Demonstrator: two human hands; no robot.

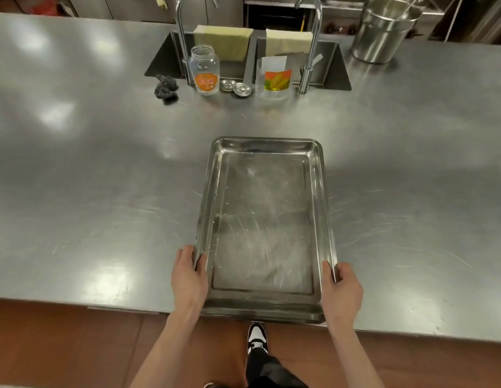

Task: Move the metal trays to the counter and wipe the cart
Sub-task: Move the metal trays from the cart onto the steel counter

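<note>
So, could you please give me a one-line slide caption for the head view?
Both hands, left hand and right hand, grip a metal tray resting on the steel counter.

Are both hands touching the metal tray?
Touching. The head view shows the left hand and right hand gripping the metal tray's side rims.

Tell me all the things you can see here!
metal tray: 1, silver, on the counter's near edge, held at both long sides
counter: 1, steel grey, fills the view
sink: 2 basins, dark, far side
faucets: 2, chrome, by the sink
cloths: 2, yellowish, draped on the sink's far rim
jar: 1, clear, orange label, near the left faucet
drain strainers: 2, silver, right of the jar
cut plastic container: 1, clear, corn picture
steel wool: 1, dark, left of the jar
pot: 1, silver, far right
shoe: 1, black and white, on the floor
hands: left, right, gripping the tray's rims
</note>
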